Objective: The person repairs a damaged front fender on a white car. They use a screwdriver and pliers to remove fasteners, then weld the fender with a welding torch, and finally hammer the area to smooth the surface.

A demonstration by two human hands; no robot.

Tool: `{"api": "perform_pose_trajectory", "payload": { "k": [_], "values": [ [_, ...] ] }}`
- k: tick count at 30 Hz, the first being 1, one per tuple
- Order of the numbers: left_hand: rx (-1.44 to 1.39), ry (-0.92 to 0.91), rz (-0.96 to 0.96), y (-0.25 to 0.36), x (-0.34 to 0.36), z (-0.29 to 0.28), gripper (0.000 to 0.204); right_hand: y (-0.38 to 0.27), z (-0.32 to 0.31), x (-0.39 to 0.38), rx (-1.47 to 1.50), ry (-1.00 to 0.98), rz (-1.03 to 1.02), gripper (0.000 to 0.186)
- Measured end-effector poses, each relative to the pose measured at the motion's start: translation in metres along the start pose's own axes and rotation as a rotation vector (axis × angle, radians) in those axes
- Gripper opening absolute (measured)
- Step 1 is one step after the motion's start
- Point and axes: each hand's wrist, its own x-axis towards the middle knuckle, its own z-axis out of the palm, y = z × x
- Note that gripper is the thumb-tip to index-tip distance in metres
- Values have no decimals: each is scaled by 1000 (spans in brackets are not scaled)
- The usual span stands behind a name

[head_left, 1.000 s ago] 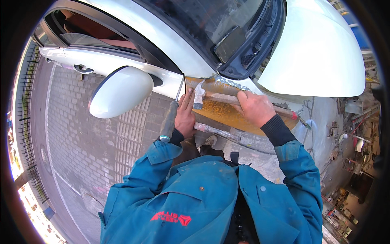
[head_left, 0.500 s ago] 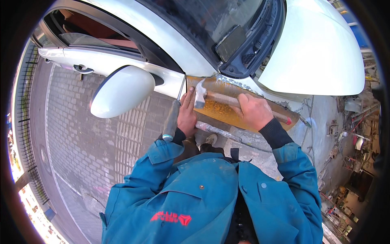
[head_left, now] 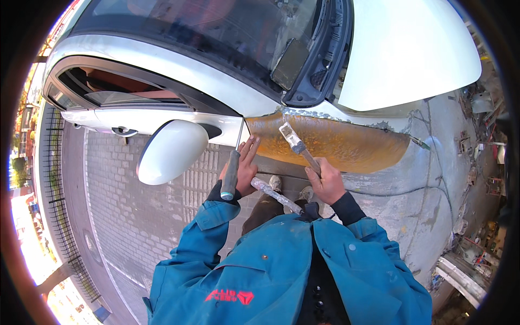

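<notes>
Head view shows a brown panel [head_left: 352,146] on the side of the white car, between the door [head_left: 162,116] and the hood [head_left: 411,54]. Its face is mottled and bears no white finish, while the flaked strip [head_left: 330,114] along its upper edge looks ragged. Work here appears partly done: the white is absent from the broad face, but the rough surface and chipped edge remain unfinished, as far as can be judged. Whether the seam beside the door has been altered cannot be told. Over the panel is the head of a hammer [head_left: 298,146]; whether it touches the metal is unclear. The person's right hand [head_left: 327,181] is closed around its handle. The left hand [head_left: 246,170] holds a screwdriver [head_left: 231,168], whose shaft points up to the seam, while two fingers stretch out onto the panel's near corner. Just beside that hand is a speckled bar [head_left: 277,195]; whether it is gripped cannot be seen. Farther out are the white mirror [head_left: 173,151], the windscreen [head_left: 216,43], a cable [head_left: 374,192] on the ground and the paving [head_left: 135,216].
</notes>
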Motion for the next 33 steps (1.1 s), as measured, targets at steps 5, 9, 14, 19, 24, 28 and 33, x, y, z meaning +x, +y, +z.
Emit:
{"api": "perform_pose_trajectory", "payload": {
  "k": [5,9,14,19,24,28,33],
  "values": [
    [-8,25,68,-19,2,-9,26,-1,52,-15,131,159,102,29],
    [36,5,170,-42,15,-19,23,-6,86,-21,152,369,95,28],
    [155,-33,309,-55,34,-31,20,-11,143,-3,156,517,185,28],
    [212,-6,257,-43,39,-29,25,-19,187,-7,151,644,205,30],
    [231,-13,260,-39,41,-30,25,-12,207,3,109,740,93,32],
    [211,-25,275,-42,43,-33,25,-9,201,9,40,619,262,28],
    [197,-74,258,-40,44,-37,26,-12,183,-4,125,673,128,30]
  ]
}}
